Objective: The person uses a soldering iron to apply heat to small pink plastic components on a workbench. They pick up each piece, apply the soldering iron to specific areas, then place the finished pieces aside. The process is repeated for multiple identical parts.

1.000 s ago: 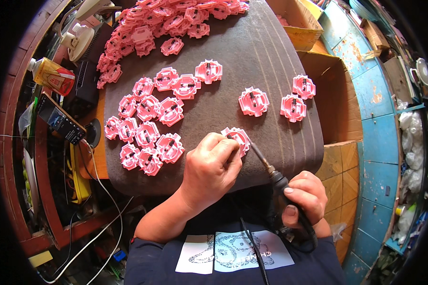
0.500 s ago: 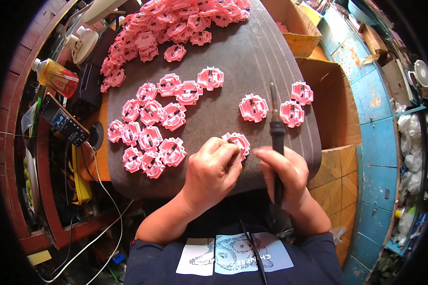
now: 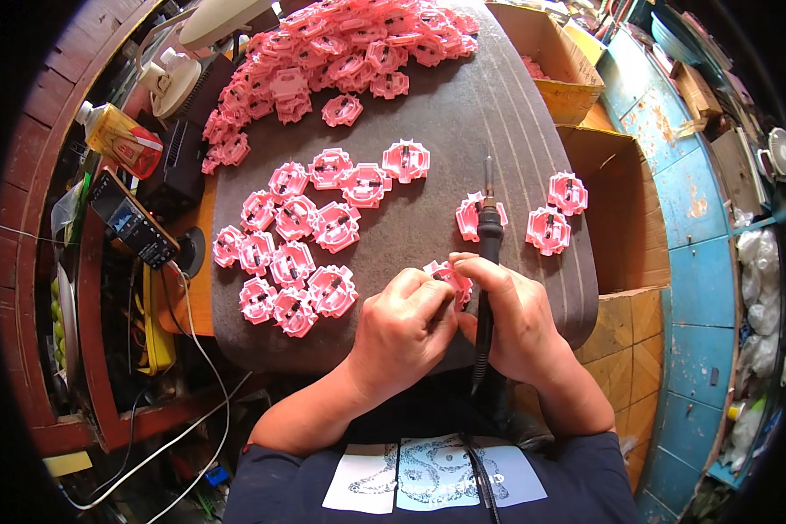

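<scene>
Near the table's front edge, a pink plastic part (image 3: pixel 456 281) with a black piece in it lies between my two hands. My left hand (image 3: pixel 402 327) is closed on this part, its fingertips partly hidden. In my right hand (image 3: pixel 522 323) is a soldering iron (image 3: pixel 490 249), its black handle across the fingers and its metal tip pointing away. The index finger of that hand reaches to the pink part's far side, touching or nearly touching it. Beneath the iron sits another pink part (image 3: pixel 468 217), with two more pink parts (image 3: pixel 548 230) to its right.
Several similar pink parts (image 3: pixel 333 291) lie grouped at left, and a large pile (image 3: pixel 323 52) covers the far end of the dark table (image 3: pixel 393 231). A phone (image 3: pixel 131 218) and a bottle (image 3: pixel 120 140) stand at left. Cardboard boxes (image 3: pixel 616 201) stand at right.
My right hand has moved left with the soldering iron, to the pink part in my left hand. The iron's tip has shifted left. The whole view has shifted slightly.
</scene>
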### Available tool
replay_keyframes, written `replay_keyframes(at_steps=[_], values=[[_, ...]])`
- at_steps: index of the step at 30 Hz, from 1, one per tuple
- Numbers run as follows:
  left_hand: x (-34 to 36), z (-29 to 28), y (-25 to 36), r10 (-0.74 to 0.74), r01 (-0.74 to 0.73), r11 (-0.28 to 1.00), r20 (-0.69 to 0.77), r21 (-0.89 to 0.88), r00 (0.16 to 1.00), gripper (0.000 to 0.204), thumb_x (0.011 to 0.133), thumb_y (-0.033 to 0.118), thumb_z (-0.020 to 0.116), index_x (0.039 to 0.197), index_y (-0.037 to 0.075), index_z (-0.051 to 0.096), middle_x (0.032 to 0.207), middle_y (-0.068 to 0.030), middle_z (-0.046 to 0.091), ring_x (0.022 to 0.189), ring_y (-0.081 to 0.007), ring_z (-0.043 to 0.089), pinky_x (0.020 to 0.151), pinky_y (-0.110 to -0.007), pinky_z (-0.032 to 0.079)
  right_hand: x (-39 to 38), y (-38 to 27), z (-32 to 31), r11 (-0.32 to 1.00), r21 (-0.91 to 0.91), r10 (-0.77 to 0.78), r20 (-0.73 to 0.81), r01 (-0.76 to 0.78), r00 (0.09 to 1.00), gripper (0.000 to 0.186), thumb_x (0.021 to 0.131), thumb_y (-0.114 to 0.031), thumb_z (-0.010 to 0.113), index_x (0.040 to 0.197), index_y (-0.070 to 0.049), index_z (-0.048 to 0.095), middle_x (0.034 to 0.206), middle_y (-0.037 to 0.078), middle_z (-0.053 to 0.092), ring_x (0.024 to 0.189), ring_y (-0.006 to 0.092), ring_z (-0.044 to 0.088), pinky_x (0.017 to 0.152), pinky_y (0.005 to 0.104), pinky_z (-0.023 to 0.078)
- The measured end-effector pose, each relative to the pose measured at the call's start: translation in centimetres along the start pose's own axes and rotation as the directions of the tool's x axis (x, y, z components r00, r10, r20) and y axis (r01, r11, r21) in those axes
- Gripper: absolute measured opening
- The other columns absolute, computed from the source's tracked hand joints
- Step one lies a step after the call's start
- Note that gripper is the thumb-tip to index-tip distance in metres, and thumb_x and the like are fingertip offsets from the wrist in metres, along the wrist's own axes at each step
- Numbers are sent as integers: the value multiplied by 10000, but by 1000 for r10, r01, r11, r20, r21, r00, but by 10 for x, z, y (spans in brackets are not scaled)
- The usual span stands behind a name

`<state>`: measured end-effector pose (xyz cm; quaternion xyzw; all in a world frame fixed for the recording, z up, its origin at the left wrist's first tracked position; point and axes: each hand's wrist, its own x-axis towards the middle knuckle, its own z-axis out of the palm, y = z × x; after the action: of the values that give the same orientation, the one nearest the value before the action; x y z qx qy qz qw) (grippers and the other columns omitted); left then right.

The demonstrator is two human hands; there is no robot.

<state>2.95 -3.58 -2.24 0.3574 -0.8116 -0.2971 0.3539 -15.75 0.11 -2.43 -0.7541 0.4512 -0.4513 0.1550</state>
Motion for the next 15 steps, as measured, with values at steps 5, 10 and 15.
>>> replay_keyframes(at_steps=[5, 10, 15], values=[[1, -1, 3, 13, -13, 1000, -10, 14, 1000, 158, 867, -20, 767, 1015, 25, 740, 925, -110, 681, 653, -200, 678, 575, -322, 542, -3, 0, 0, 999, 4, 35, -19, -35, 999, 603, 854, -20, 768, 1397, -19, 503, 1053, 194, 701, 889, 400, 713, 722, 456, 568], [1, 0, 2, 26, -26, 1000, -18, 8, 1000, 152, 868, -7, 780, 1011, 26, 740, 927, -111, 682, 652, -200, 679, 572, -326, 539, -1, 0, 1, 1000, 11, 13, -31, -12, 999, 607, 850, -24, 772, 1395, -25, 504, 1029, 182, 697, 874, 391, 710, 714, 455, 565], [-1, 2, 1, 12, -12, 1000, -7, 9, 1000, 158, 879, 5, 785, 1030, 24, 743, 931, -113, 683, 669, -199, 688, 586, -322, 548, -4, -1, 1, 999, 1, 40, -6, -40, 999, 598, 852, -18, 763, 1392, -34, 506, 1034, 177, 699, 881, 394, 708, 721, 462, 563]])
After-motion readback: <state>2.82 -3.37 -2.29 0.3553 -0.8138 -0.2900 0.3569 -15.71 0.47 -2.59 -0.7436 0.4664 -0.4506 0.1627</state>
